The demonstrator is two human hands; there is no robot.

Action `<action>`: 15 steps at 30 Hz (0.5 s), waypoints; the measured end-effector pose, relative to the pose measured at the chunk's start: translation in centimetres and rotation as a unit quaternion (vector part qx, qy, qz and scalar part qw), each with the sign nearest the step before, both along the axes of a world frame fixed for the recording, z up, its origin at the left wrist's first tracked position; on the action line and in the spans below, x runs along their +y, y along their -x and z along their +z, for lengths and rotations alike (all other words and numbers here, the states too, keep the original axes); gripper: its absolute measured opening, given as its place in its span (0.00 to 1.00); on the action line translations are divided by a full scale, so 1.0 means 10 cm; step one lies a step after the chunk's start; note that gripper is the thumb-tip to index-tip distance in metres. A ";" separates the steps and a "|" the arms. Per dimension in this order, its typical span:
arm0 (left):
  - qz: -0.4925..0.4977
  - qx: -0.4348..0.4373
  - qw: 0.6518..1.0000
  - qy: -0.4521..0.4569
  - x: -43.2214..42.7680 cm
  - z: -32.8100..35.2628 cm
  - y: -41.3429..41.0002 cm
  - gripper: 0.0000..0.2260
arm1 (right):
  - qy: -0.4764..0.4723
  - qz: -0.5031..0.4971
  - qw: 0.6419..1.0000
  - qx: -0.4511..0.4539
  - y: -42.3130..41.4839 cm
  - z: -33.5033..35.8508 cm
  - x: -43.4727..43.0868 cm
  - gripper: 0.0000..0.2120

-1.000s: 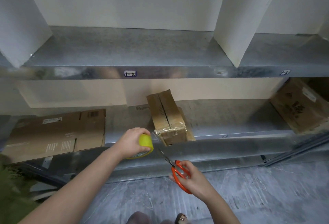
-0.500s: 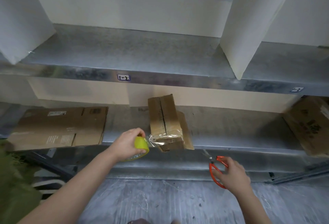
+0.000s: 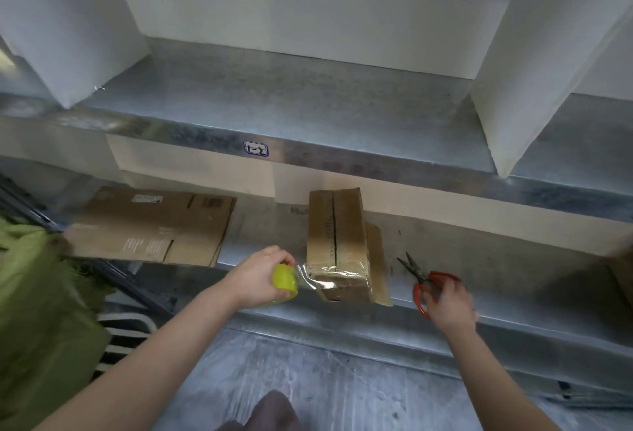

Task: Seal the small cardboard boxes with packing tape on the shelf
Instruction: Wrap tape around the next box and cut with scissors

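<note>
Brown cardboard box (image 3: 337, 225), yellow tape roll (image 3: 285, 277), orange-handled scissors (image 3: 424, 285), grey metal shelf (image 3: 479, 259), green cloth (image 3: 41, 310)

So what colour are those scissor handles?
Orange-red. The head view, the only one, shows the scissors on the shelf at the right hand.

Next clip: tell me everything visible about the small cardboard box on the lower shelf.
The small cardboard box is brown, lying on the lower metal shelf with a dark seam running along its top. A strip of clear tape wraps its near end and stretches left to the yellow roll gripped by the left hand.
</note>
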State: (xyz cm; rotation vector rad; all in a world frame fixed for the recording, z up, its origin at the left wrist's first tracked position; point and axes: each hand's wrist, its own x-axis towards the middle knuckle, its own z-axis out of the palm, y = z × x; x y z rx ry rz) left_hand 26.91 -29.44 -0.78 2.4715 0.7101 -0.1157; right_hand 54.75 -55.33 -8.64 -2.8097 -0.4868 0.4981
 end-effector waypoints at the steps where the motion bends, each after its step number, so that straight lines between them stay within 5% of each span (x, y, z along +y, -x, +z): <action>1: 0.001 0.003 1.000 0.002 0.00 0.00 0.00 0.24 | 0.010 0.007 1.000 0.004 -0.01 -0.02 0.00 0.25; 4: -0.003 0.012 1.000 0.001 0.00 -0.02 0.02 0.23 | -0.002 0.018 1.000 -0.025 0.08 0.05 0.00 0.21; 11: -0.019 0.004 1.000 0.002 0.03 -0.04 0.01 0.22 | -0.319 0.117 0.923 -0.179 0.98 0.78 0.17 0.14; 15: -0.037 -0.002 0.999 0.012 0.05 -0.01 0.00 0.21 | -0.297 0.258 0.899 -0.192 1.70 0.97 0.51 0.21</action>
